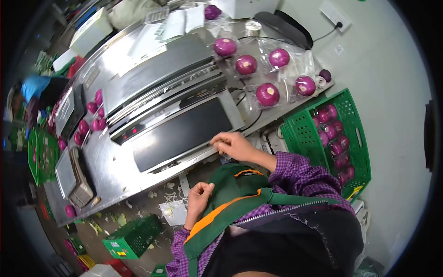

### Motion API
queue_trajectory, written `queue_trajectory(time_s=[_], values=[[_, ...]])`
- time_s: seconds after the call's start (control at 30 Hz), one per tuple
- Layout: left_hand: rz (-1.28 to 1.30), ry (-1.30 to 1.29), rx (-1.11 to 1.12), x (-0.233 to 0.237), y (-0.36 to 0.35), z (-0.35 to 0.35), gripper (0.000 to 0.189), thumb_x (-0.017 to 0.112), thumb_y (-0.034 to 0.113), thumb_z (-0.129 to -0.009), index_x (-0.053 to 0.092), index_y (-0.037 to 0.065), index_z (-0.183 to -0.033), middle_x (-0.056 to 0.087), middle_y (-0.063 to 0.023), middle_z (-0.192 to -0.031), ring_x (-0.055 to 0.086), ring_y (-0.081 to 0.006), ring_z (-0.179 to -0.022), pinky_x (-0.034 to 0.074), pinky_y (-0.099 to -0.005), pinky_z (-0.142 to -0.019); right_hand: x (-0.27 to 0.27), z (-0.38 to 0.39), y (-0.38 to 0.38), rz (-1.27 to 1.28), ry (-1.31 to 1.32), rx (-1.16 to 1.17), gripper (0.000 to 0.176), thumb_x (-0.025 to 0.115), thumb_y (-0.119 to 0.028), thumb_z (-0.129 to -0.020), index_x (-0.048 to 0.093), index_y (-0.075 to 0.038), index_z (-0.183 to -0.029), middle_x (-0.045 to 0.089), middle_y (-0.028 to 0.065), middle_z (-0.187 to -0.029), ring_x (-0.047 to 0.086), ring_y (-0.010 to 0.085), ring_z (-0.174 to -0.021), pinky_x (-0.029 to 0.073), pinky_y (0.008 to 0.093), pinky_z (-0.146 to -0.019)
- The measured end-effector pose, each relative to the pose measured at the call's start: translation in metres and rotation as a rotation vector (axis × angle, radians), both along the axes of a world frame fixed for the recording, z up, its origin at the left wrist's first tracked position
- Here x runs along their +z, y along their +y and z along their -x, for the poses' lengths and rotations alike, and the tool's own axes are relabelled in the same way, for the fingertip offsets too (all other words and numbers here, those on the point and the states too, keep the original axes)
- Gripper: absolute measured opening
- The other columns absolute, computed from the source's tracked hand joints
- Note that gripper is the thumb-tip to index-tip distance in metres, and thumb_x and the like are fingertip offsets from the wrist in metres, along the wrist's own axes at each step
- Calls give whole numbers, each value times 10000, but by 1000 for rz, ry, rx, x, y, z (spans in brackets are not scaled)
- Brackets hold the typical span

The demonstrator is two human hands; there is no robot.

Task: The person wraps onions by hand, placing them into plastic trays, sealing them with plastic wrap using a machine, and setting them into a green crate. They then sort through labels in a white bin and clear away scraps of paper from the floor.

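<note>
A stainless-steel table (110,177) is occupied centrally by a black-plated sealing machine (189,131). From it, a white roll (253,28) is placed at one o'clock, bagged red onions (246,65) at two, a weighing scale (73,177) at eight, loose red onions (83,127) at nine.

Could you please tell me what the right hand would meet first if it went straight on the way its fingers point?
The right hand would probably meet the black plate first, near its front edge, though its height is unclear and it might pass over.
</note>
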State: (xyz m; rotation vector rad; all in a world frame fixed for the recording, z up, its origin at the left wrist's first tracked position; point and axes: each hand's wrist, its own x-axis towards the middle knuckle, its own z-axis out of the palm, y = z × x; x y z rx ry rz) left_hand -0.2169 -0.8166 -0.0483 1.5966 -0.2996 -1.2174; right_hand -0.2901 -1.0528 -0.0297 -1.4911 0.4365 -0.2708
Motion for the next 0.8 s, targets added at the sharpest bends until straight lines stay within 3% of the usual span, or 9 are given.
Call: queue_trajectory(time_s=[0.1, 0.27, 0.4, 0.5, 0.53, 0.67, 0.77, 0.8], values=[[62, -5, -44, 5, -43, -17, 233, 638, 222, -878, 567, 59, -726, 525, 34, -634, 462, -34, -582, 366, -188, -550, -2, 18, -55, -35, 84, -341, 170, 520, -88, -892, 601, 5, -1009, 628, 37, -787, 568, 79, -643, 471, 222, -601], [75, 60, -88, 5, -99, -32, 180, 617, 205, -888, 621, 30, -849, 594, -1, -740, 517, -61, -658, 410, -205, -603, -32, 59, -131, 146, 90, -812, 185, 523, -56, -893, 591, 15, -1050, 626, 27, -830, 567, 74, -698, 461, 214, -622], [24, 76, -235, 5, -136, -29, 157, 617, 185, -886, 623, 29, -891, 601, -13, -771, 527, -69, -688, 423, -210, -613, -47, 66, -154, 475, 102, -1048, 194, 572, -118, -885, 609, -4, -1038, 657, 84, -898, 601, 122, -790, 484, 255, -709], [35, 173, -413, -5, -157, -21, 116, 613, 151, -885, 624, 38, -912, 604, -9, -805, 537, -69, -711, 425, -204, -611, -47, 60, -141, 458, 92, -1246, 169, 570, -107, -859, 611, -16, -995, 656, 96, -885, 613, 148, -829, 478, 275, -746], [35, 181, -486, -7, -163, -19, 112, 615, 147, -884, 625, 40, -917, 605, -8, -808, 538, -67, -715, 422, -200, -608, -49, 57, -134, 367, 15, -1263, 150, 570, -89, -859, 606, -21, -988, 654, 95, -876, 613, 145, -811, 477, 271, -729], [50, 162, -848, 4, -180, -9, 152, 623, 153, -881, 626, 33, -972, 607, -3, -817, 535, -55, -725, 410, -187, -607, -34, 67, -85, 384, 114, -1249, 134, 570, -71, -862, 597, -13, -980, 625, 87, -816, 579, 123, -711, 466, 265, -643], [126, 77, -987, 11, -180, -1, 160, 621, 133, -870, 637, 17, -979, 627, -23, -855, 568, -97, -774, 449, -222, -675, -56, 85, -58, 599, 236, -1297, 166, 558, -31, -838, 595, -19, -999, 605, 95, -849, 573, 141, -762, 460, 263, -680], [189, -23, -1034, 14, -178, -4, 165, 620, 131, -866, 641, 10, -975, 638, -39, -872, 583, -119, -797, 463, -239, -707, -75, 91, -47, 383, 213, -1286, 208, 552, -29, -828, 586, -18, -1032, 611, 71, -886, 575, 148, -780, 461, 261, -711]])
